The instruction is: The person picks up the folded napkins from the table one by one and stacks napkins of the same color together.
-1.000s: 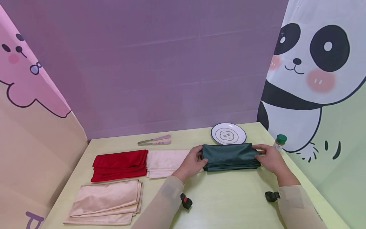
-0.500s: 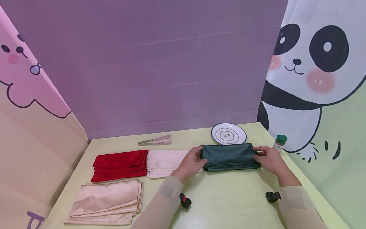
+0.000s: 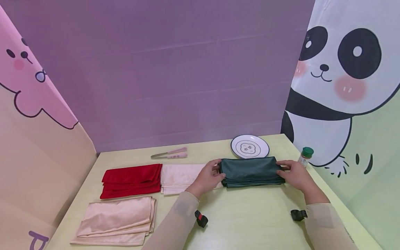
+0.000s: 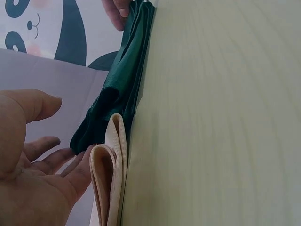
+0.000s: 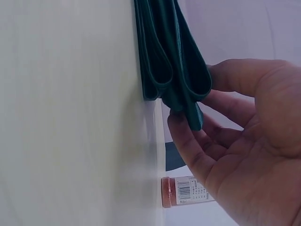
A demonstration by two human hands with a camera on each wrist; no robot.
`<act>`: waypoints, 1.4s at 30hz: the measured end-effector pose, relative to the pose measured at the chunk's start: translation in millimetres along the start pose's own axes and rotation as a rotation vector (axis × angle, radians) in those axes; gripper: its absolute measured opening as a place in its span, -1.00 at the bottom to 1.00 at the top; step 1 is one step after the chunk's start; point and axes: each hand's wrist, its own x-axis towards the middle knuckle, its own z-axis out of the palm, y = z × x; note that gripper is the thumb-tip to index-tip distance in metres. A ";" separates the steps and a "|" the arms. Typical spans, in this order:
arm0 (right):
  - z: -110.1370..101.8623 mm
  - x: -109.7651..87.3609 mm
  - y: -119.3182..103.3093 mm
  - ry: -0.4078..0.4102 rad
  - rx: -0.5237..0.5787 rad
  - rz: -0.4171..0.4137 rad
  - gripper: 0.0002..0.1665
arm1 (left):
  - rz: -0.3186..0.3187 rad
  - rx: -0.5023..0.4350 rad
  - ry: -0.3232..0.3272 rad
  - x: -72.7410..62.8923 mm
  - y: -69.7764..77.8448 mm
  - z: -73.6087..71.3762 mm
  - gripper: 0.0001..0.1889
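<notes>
A folded dark green satin cloth (image 3: 250, 172) lies on the table in front of the plate, its layers stacked towards the near edge. My left hand (image 3: 207, 178) is at its left end. In the left wrist view the fingertips touch the cloth's corner while the thumb stands apart from it. At the other end is my right hand (image 3: 293, 173). Seen from the right wrist, its thumb (image 5: 235, 75) rests against the upper fold and a fingertip touches the lower layers. A folded pale pink cloth (image 3: 181, 177) adjoins the green one, partly hidden by my left hand.
On the left lie a folded red cloth (image 3: 131, 181) and, nearer, a folded peach satin cloth (image 3: 117, 218). Pink-handled tongs (image 3: 170, 153) and a white, blue-rimmed plate (image 3: 265, 150) are at the back. A green-capped bottle (image 3: 307, 154) stands beyond my right hand.
Both hands keep nearly the same place at the ends of the green cloth. The left forearm has shifted very slightly to the left; the cloths look unmoved.
</notes>
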 end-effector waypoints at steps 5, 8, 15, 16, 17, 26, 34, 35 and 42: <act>-0.5 -0.3 0.1 0.013 0.010 -0.023 -0.42 | -0.006 -0.030 0.000 -0.9 1.3 -3.2 -0.32; -0.6 -1.8 -2.1 0.022 0.023 -0.031 -0.41 | -0.009 -0.040 0.012 -1.5 1.5 -4.6 -0.33; -1.7 -5.9 -8.9 0.048 0.059 -0.040 -0.39 | -0.017 -0.066 0.026 -7.7 0.5 -11.8 -0.39; -2.3 -6.8 -11.1 0.058 0.061 -0.042 -0.40 | -0.013 -0.061 0.031 -8.9 0.6 -13.3 -0.39; -2.8 -7.6 -13.2 0.071 0.068 -0.045 -0.41 | -0.007 -0.056 0.036 -10.3 1.2 -15.0 -0.40; -2.3 -9.8 -29.6 0.169 0.116 -0.056 -0.42 | 0.076 0.035 0.090 -22.9 12.1 -32.0 -0.41; -0.3 -11.0 -41.6 0.216 0.160 -0.072 -0.44 | 0.173 0.150 0.124 -29.3 14.3 -45.9 -0.43; -0.4 -11.2 -43.6 0.217 0.164 -0.078 -0.44 | 0.184 0.157 0.128 -30.4 14.8 -47.6 -0.43; -1.5 -14.3 -59.5 0.242 0.200 -0.151 -0.44 | 0.237 0.203 0.152 -39.3 20.4 -62.9 -0.45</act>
